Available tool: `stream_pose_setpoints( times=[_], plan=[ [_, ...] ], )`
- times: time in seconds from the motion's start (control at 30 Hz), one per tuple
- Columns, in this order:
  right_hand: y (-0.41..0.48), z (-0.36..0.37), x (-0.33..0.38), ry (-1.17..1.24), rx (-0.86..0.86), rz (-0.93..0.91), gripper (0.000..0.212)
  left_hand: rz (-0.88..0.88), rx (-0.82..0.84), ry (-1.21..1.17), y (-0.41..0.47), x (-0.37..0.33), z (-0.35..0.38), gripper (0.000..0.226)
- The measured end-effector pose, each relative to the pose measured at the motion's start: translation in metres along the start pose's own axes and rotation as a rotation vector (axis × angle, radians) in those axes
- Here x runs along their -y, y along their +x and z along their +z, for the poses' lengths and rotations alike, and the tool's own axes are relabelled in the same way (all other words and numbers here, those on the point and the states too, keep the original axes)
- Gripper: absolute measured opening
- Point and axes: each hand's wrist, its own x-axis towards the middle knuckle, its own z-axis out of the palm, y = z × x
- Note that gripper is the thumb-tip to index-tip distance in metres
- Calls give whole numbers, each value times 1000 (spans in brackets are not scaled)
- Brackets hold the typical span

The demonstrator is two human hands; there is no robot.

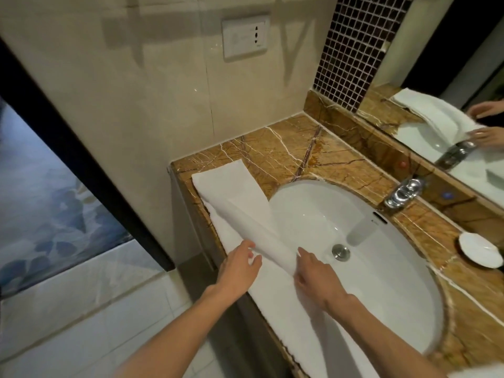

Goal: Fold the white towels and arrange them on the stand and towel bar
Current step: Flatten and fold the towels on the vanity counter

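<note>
Long white terry towel (231, 184) lies lengthwise along the front-left edge of the brown veined marble counter (300, 148). Its inner side laps over the rim of the white oval ceramic sink (387, 274). It is probably spread here because the hard flat counter gives straight creases.

The far end looks doubled over. The middle rises in a diagonal flap towards the hands. Judged: mid-fold on a lengthwise fold, early in the task. No stand or towel bar is in view, so arranging is not yet begun.

Left hand (240, 266): fingers spread and fairly straight, tips on the outer side of the flap. Grip is open and holds nothing. It seems to be steadying or smoothing the cloth so the lower layer doesn't drag.

Right hand (313, 279): at the near end of the flap on the sink side, index finger along the cloth. The thumb is hidden, so I cannot tell whether the grip pinches the edge or only presses it.

Risk, judged: the sink-side edge is unsupported and could sag into the basin towards the round metal drain (341, 252), skewing the fold.

Around the sink:
- Chrome tap (403, 192) at the back rim.
- Small white round dish (480, 249) on the counter to the right, well apart from the towel.
- Wall mirror (447, 85) behind reflects the towel and hands.
- White wall socket plate (245, 36) above.
</note>
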Motion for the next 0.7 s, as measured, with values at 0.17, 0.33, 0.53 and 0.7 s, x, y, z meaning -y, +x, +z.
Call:
stream_pose_setpoints(
  times=[0.17,0.33,0.53,0.7],
  plan=[
    [-6,19,-12,71,58,136,27,50,0,136,-10,-1,9,44],
    [-8,15,-21,-34,-88,71,18,46,4,182,-25,-11,12,52],
    [-26,0,-27,-132,-169,-122,11,-35,-6,-51,-45,-35,33,34],
    [-43,-12,-21,-88,-250,-229,5,-330,27,-591,-47,-68,51,26]
  ],
)
